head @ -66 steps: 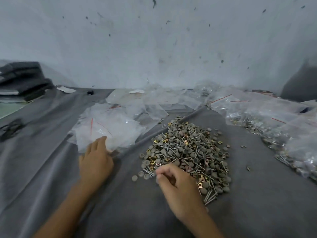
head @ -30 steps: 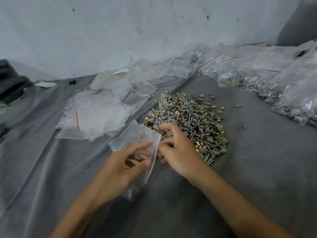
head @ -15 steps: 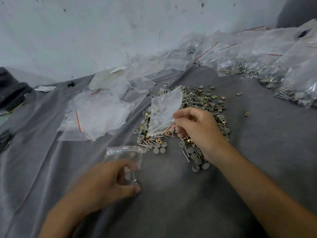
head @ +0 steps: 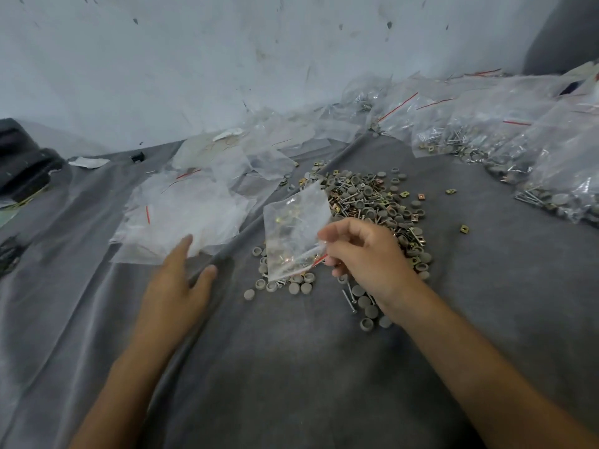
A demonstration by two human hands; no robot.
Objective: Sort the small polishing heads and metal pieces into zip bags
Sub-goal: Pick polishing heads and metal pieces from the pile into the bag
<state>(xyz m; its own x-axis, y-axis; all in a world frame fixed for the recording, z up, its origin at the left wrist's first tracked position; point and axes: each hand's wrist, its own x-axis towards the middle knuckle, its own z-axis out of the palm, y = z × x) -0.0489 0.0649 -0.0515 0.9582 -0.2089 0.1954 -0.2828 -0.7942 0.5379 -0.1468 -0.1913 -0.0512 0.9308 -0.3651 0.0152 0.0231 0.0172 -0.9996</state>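
The left hand [head: 176, 286] was extended over the grey cloth [head: 291, 367], fingers straight, thumb spread, fingertips at the near edge of a stack of empty clear zip bags [head: 181, 218]. The right hand [head: 366, 254] pinched a small clear red-sealed zip bag [head: 293, 228] between thumb and curled fingers. A pile of grey round polishing heads and brass metal pieces [head: 372, 202] lay just behind those fingers.

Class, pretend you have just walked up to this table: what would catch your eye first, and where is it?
First, the heap of grey polishing heads and metal pieces in the middle of the grey cloth, with the right hand pinching a clear zip bag over its near-left edge. Then the filled bags along the wall at right, and the empty bags at left, by the open left hand.
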